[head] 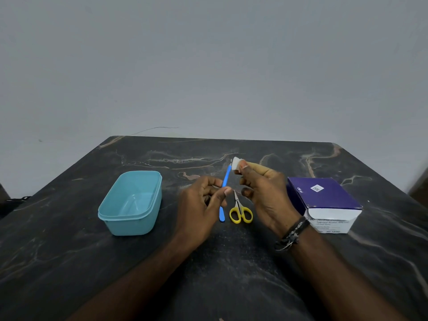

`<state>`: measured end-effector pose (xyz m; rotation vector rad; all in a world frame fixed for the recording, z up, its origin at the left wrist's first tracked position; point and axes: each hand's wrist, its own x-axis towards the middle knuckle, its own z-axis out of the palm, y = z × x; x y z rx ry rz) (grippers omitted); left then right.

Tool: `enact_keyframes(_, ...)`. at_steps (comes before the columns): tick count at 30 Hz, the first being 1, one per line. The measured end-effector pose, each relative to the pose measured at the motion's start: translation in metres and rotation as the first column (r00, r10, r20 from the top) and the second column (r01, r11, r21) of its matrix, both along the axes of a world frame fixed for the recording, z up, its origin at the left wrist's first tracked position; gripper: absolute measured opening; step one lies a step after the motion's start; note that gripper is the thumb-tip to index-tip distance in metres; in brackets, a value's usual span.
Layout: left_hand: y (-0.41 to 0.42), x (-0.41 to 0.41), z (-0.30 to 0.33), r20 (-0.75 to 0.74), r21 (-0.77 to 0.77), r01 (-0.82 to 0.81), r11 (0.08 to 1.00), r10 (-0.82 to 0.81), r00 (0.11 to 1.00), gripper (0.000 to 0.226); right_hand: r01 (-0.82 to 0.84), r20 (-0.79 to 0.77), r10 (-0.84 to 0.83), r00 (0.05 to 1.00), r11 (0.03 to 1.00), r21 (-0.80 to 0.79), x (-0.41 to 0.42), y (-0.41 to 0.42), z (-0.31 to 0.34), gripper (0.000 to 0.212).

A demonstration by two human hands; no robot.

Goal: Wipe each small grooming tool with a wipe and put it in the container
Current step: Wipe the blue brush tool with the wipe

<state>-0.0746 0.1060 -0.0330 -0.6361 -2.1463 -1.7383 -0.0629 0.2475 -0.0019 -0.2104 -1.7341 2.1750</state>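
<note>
Okay, the blue-handled tool [225, 184] is up off the table, pinched in your left hand [203, 205] between thumb and fingertips about midway along its handle. It runs tilted, lower end toward you near the yellow scissors [240, 210], upper end pointing away and a bit right. That upper tip meets the white wipe [236, 163], which your right hand [261, 193] grips between thumb and forefinger (the tip itself is too small to make out in detail). Your other right fingers are curled in loosely below the wipe.

The scissors lie flat on the dark marbled table [231, 262], blades closed and pointing away from you, handles toward you, just below and between your two hands. Nothing touches them.

The teal container [130, 202] sits to the left of your left hand, well apart from the tool, lid off, and nothing shows inside it. On the right, just beside your right wrist, stands the purple-and-white box [324, 202], its white front panel printed with text that's mostly too blurred to read. A dark braided bracelet [292, 232] wraps your right wrist. Behind the table there's a plain grey wall [208, 66].
</note>
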Motion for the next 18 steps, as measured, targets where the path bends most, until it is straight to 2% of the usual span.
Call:
enact_keyframes(11,-0.0003,0.0013,0.0010,0.026,0.040,0.006,0.999,-0.007,1.000,0.010,-0.155,-0.012,0.159,0.987,0.975,0.156,0.0037,-0.0097,-0.0036,0.018)
enact_keyframes(14,-0.0006,0.0014,0.0013,0.021,0.037,0.002,0.999,-0.003,1.000,0.012,-0.149,-0.020,0.156,0.988,0.969,0.197,0.0047,-0.0107,-0.0045,0.017)
enact_keyframes(18,0.0004,0.0015,0.0004,0.005,0.012,-0.012,1.000,0.012,1.000,0.014,-0.087,-0.054,0.097,0.994,0.983,0.161,0.0030,-0.0096,-0.0041,0.016)
